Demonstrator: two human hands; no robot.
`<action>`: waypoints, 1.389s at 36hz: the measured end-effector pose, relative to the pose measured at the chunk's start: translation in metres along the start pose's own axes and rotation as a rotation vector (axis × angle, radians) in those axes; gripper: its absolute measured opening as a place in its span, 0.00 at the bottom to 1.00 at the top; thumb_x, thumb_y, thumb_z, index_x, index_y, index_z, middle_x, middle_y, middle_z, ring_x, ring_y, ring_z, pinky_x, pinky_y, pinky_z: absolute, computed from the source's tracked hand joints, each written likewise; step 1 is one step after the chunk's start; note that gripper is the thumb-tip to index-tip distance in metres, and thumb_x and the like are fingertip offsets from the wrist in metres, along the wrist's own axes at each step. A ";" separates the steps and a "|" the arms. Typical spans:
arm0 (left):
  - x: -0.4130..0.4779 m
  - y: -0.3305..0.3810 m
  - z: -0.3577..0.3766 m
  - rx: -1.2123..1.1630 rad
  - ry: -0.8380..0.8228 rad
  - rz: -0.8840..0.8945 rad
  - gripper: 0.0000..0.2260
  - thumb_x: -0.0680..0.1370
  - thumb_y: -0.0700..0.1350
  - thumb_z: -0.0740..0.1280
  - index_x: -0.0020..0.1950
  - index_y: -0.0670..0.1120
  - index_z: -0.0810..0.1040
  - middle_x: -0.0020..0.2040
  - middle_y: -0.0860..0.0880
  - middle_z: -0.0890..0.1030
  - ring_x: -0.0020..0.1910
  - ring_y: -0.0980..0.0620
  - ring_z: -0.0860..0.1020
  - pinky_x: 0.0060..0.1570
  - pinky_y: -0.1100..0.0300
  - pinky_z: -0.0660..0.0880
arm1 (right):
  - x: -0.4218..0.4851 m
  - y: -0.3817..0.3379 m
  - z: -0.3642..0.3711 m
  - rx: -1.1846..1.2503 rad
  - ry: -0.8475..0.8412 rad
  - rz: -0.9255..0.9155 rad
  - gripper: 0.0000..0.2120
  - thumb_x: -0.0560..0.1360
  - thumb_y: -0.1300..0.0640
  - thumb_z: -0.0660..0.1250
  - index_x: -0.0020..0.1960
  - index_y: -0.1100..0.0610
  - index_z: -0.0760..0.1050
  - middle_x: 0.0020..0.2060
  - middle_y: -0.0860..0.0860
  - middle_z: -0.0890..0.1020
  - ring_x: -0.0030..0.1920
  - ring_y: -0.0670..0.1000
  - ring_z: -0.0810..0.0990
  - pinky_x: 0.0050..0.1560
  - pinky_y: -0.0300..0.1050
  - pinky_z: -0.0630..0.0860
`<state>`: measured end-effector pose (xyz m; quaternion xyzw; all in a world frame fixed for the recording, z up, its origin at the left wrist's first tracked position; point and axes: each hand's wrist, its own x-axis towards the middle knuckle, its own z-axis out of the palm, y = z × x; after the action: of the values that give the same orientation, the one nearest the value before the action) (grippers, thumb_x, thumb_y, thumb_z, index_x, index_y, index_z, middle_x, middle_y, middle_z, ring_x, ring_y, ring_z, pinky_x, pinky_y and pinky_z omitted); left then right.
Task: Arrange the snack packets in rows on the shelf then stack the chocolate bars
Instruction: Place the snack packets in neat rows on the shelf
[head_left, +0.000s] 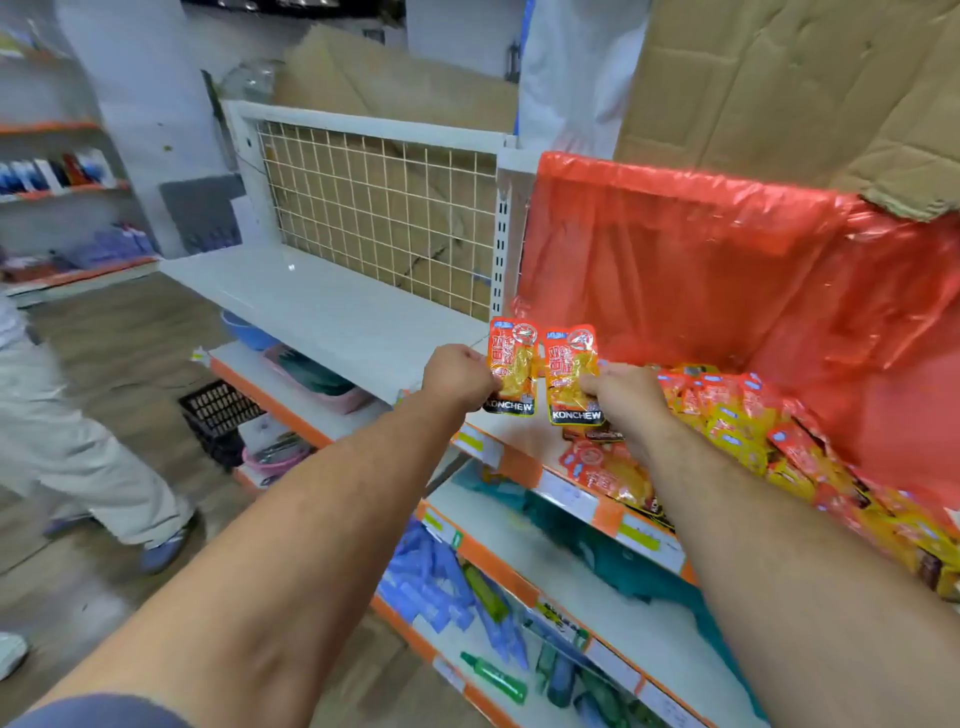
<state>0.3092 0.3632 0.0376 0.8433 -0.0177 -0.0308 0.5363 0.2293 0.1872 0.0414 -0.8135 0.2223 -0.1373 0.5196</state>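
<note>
Setting: shop aisle of white metal shelving with orange front edges; a wire grid panel (379, 218) stands beyond and left of the hands, a red plastic sheet (727, 270) beyond and right, and cardboard (779, 78) above both.
Left hand (460, 376): fingers curled, pinching the lower left edge of the left packet (511, 366), held upright.
Right hand (623, 395): pinching the lower right edge of the right packet (571, 374), upright just beside the first; I cannot tell whether the two touch.
Heap of packets (727, 415): loose on the shelf (519, 436), just right of the right hand and trailing under that forearm.
Bare shelf section (322, 306): left of and beyond the left hand.
Chocolate bars: none that I can pick out.
Step in hand: probably starting or extending a row. It would go best with both packets facing forward, bottom edges level and sides close without overlap, set down clear of the heap so the row stays readable.
Writing: "KONCHEW" in white on a black band along the bottom of both held packets. The larger characters above it are too small to read, and the shelf-edge tags below the wrists are blurred.
Bystander (78, 441): legs in pale trousers, well left of the left arm.
</note>
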 end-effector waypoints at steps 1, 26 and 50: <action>0.007 -0.005 -0.011 -0.002 0.010 -0.005 0.11 0.70 0.36 0.75 0.33 0.45 0.75 0.38 0.43 0.79 0.38 0.45 0.76 0.44 0.48 0.80 | 0.005 -0.005 0.012 -0.006 -0.018 -0.004 0.14 0.72 0.63 0.68 0.30 0.55 0.68 0.31 0.55 0.71 0.36 0.53 0.70 0.36 0.48 0.65; 0.202 -0.077 -0.169 -0.053 0.321 -0.241 0.07 0.69 0.35 0.73 0.38 0.45 0.78 0.41 0.43 0.82 0.42 0.44 0.81 0.44 0.50 0.81 | 0.194 -0.110 0.261 0.035 -0.424 -0.044 0.16 0.64 0.50 0.66 0.44 0.63 0.79 0.42 0.60 0.85 0.45 0.62 0.84 0.48 0.64 0.80; 0.333 -0.171 -0.364 -0.124 0.414 -0.276 0.11 0.70 0.32 0.72 0.32 0.44 0.75 0.39 0.44 0.80 0.36 0.48 0.74 0.35 0.56 0.71 | 0.221 -0.223 0.489 0.065 -0.462 -0.072 0.09 0.76 0.61 0.68 0.37 0.57 0.76 0.39 0.57 0.82 0.38 0.55 0.80 0.42 0.50 0.75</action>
<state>0.6668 0.7440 0.0253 0.7916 0.2094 0.0685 0.5700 0.6912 0.5401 0.0354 -0.8134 0.0639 0.0272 0.5775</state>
